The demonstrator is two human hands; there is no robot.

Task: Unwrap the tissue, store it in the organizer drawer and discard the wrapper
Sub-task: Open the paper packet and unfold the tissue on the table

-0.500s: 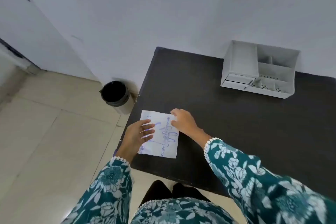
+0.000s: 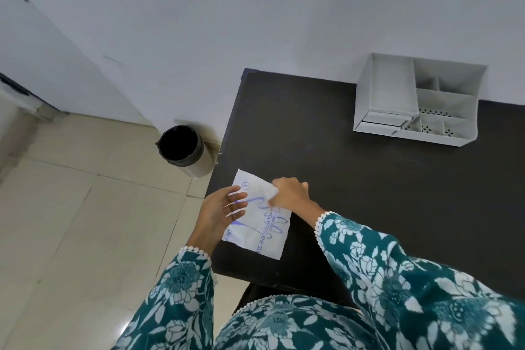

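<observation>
A flat white wrapper [image 2: 265,231] with blue print lies near the front left corner of the black table [image 2: 369,193]. My left hand [image 2: 220,209] rests on its left part with the fingers spread flat. My right hand [image 2: 288,192] pinches the wrapper's upper middle, where the film is bunched and lifted slightly. The tissue inside cannot be made out. The white organizer [image 2: 420,99] stands at the back of the table against the wall; its small drawer [image 2: 383,120] at the lower left looks shut.
A round bin [image 2: 181,148] with a black liner stands on the tiled floor, just left of the table's left edge and by the wall. The white wall runs behind the table.
My right hand has closed on the wrapper's upper middle and bunched it up a little. My left hand stays flat on the left part.
</observation>
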